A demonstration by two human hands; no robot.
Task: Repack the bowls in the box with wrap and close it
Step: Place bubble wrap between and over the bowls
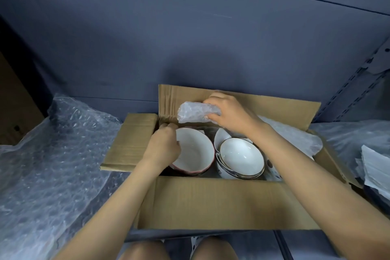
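Two groups of white bowls sit inside the open cardboard box (211, 202) in the lower centre of the frame: a pink-rimmed bowl (194, 150) on the left, tilted toward the camera, and a stack of dark-rimmed bowls (241, 157) just beside it on the right, their rims nearly touching. Another white bowl edge shows behind the stack, partly hidden by the right forearm. The left hand (162, 146) reaches into the box's left side, its fingers curled over the pink-rimmed bowl's left rim; how tightly they grip cannot be told, as the fingertips are hidden. The right hand (230, 115) hovers above the box's far side, fingers and thumb closed around a wad of bubble wrap (195, 113) held in front of the upright far flap (274, 107). All four flaps are open: the near flap hangs toward the camera, the left flap (130, 143) lies flat outward, and the right flap is folded out at the frame's right. A loose piece of wrap (295, 137) lies over the box's right inner corner, leaving little free room beside the stack. Outside, a wide bubble wrap sheet (52, 164) covers the grey shelf surface at the left of the frame, with more wrap and white foam sheets (375, 171) at the right edge. A blue-grey back panel (190, 38) fills the upper frame.
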